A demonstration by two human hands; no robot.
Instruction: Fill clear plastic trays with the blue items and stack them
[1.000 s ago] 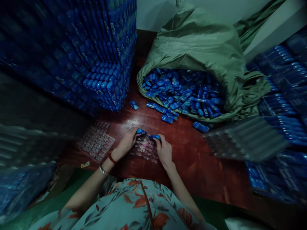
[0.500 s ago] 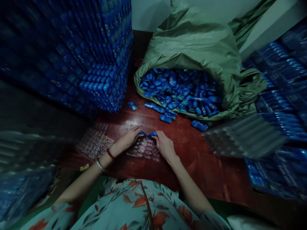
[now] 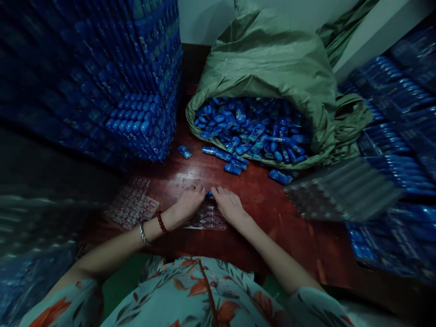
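My left hand [image 3: 192,200] and my right hand [image 3: 226,204] meet almost fingertip to fingertip over a clear plastic blister tray [image 3: 211,220] on the table. A bit of a small blue bottle-shaped piece [image 3: 209,194] shows between them, at my right fingertips. The left fingers are curled and closed; what they hold is hidden. Beneath my hands the tray lies flat, its rows of moulded hollows partly covered. More clear trays [image 3: 132,206] lie left of my left wrist.
A green woven sack [image 3: 272,63] lies open behind, spilling blue pieces [image 3: 252,127]. Several loose ones [image 3: 232,169] lie before its mouth. Packed blue stacks [image 3: 143,120] rise at left, others [image 3: 391,131] at right. Nested clear trays [image 3: 344,193] stand right on the reddish table [image 3: 269,231].
My hands have drawn closer together and the fingers now cover most of the blue pieces seen at each hand before. The view has shifted slightly.
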